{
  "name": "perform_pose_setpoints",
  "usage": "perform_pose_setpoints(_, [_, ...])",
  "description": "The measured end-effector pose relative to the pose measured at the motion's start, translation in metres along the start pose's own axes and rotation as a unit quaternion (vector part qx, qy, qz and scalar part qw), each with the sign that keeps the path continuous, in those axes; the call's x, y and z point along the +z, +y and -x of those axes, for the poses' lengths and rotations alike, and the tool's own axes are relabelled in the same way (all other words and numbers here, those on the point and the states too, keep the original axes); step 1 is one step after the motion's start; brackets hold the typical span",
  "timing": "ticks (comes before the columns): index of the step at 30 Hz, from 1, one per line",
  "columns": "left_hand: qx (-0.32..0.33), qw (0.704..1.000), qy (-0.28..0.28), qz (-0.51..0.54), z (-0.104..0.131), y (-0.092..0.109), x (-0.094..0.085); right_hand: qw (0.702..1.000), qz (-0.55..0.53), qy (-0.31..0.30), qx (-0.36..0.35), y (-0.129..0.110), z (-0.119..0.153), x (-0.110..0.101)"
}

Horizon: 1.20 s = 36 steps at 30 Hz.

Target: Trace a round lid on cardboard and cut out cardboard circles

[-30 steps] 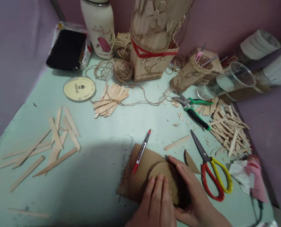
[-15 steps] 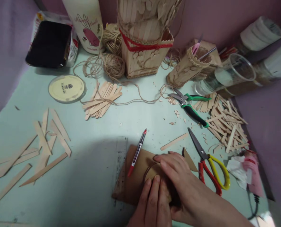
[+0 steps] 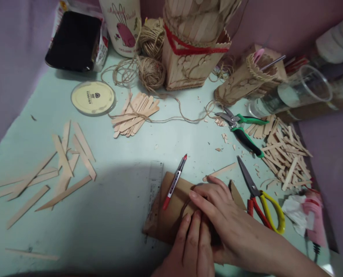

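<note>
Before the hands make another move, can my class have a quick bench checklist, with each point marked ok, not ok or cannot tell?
1. Left hand and right hand both at the brown card: ok.
2. Card free of loose items: not ok, the pen lies on it.
3. Scissors with blades together: ok.
4. Green-handled pruners closed: not ok, blades apart.
5. Pink corded tool switched off: cannot tell.

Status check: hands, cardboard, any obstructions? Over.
Left hand, right hand: both on the cardboard. Pen lying on it, beside the fingers. Scissors to the right.
</note>
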<state>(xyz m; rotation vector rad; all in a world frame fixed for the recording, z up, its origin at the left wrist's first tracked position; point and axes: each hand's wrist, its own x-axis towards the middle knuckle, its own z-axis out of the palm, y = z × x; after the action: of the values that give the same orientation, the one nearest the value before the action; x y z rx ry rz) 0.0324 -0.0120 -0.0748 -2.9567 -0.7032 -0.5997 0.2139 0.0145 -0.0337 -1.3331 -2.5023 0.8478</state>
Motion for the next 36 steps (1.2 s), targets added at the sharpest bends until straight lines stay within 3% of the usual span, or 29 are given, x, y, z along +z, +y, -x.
perform_pose_setpoints(9, [-0.01, 1.0, -0.003, 0.005, -0.001, 0.0, 0.0, 1.0, 0.003, -0.028, 0.006, 0.001, -0.003, 0.0])
perform_pose_setpoints(16, [-0.015, 0.999, -0.002, 0.031, -0.004, 0.0, -0.002, 1.0, -0.007, -0.01, 0.021, 0.002, 0.006, -0.001])
perform_pose_setpoints(24, [0.011, 0.999, 0.009, 0.048, -0.007, -0.006, -0.006, 0.988, -0.028, 0.094, 0.122, 0.0, 0.043, -0.008])
perform_pose_setpoints(31, [0.017, 0.999, -0.008, 0.041, -0.003, -0.006, -0.013, 0.981, -0.004, 0.177, 0.079, -0.013, 0.06, 0.014])
perform_pose_setpoints(36, [0.028, 0.998, -0.022, 0.057, -0.004, -0.012, -0.014, 0.955, 0.029, 0.261, 0.134, -0.024, 0.071, 0.04])
